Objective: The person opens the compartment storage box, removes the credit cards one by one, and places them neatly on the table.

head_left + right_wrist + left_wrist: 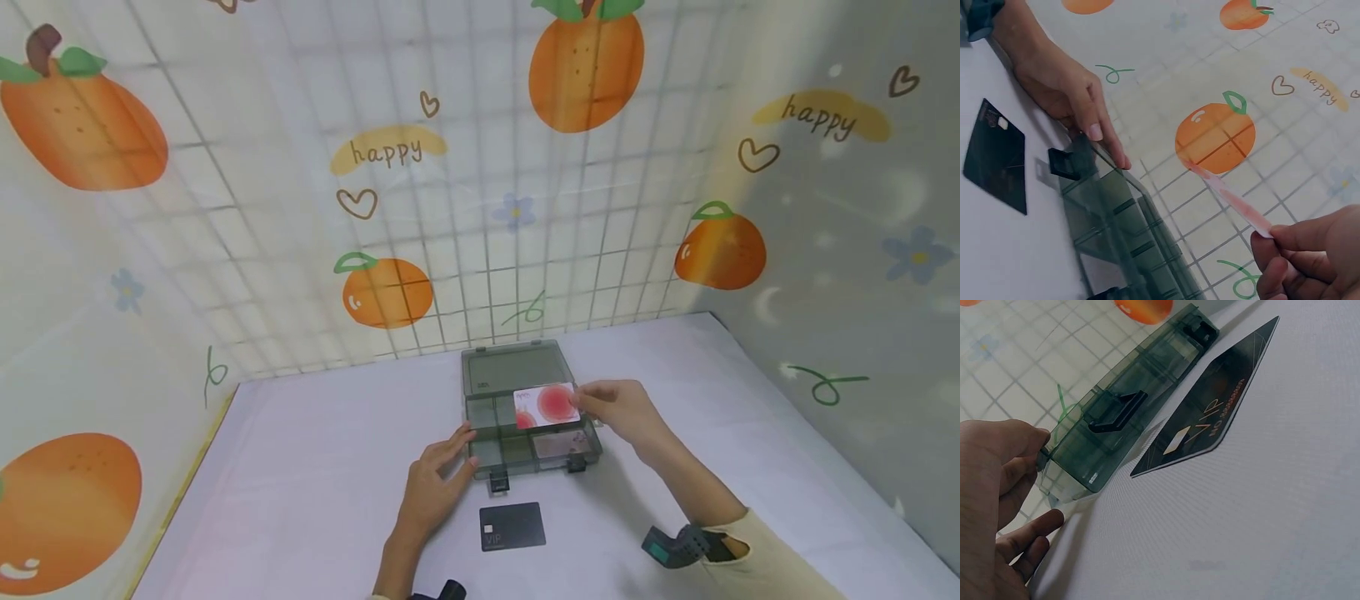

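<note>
Item: cream sleeve (780,550), lowest in my head view, up the arm from the right-hand grip (618,417).
Item: dark wrist device (678,546), beside the sleeve's cuff, on that same arm.
Item: right-hand grip, narrow, thumb and fingers pinching one short edge of a white card (546,406) printed with red discs. The card points leftward from the grip; I see it edge-on in the right wrist view, raised and apart from the box.
Item: green translucent box (517,371), divided, left of the right-hand grip and partly behind the card; two black latches (498,482) along its near side.
Item: pale flat piece (555,447), faintly patterned, in the box compartment just nearer me than the right-hand grip.
Item: left-hand grip (438,479), thumb and fingers apart and loosely bent, tips touching the box's left side.
Item: black card (512,527), marked VIP, with a light chip; flat on the white counter (315,500), nearer me and rightward of the left-hand grip.
Item: printed hanging (262,250), beyond both grips; oranges, hearts, grid lines, the word "happy".
</note>
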The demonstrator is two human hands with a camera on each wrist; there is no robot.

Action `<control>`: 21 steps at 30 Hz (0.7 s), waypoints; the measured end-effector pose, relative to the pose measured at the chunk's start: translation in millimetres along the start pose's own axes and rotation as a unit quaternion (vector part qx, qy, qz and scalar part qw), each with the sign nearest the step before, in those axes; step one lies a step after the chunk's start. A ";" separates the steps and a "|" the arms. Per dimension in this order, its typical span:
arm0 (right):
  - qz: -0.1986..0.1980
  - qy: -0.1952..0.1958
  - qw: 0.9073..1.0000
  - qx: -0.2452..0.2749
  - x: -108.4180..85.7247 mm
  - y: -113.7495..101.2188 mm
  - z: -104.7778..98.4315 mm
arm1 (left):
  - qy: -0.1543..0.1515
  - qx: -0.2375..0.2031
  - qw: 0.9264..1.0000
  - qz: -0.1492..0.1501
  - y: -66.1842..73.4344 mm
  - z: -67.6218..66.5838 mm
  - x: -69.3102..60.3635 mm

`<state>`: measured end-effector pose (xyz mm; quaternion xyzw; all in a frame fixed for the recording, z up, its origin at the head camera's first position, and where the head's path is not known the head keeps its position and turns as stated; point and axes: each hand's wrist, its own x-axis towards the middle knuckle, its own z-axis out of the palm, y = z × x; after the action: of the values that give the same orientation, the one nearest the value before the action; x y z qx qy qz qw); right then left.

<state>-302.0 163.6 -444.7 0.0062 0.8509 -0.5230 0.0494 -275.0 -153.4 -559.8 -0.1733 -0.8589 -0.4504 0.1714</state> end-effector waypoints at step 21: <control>0.034 0.005 0.999 -0.025 -39.5 21.6 -5.1 | -0.003 0.006 1.000 0.004 2.6 -0.5 -1.0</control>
<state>-261.8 179.6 -458.1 0.0367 0.8631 -0.4998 0.0629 -272.9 -152.6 -558.2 -0.1766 -0.8617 -0.4436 0.1715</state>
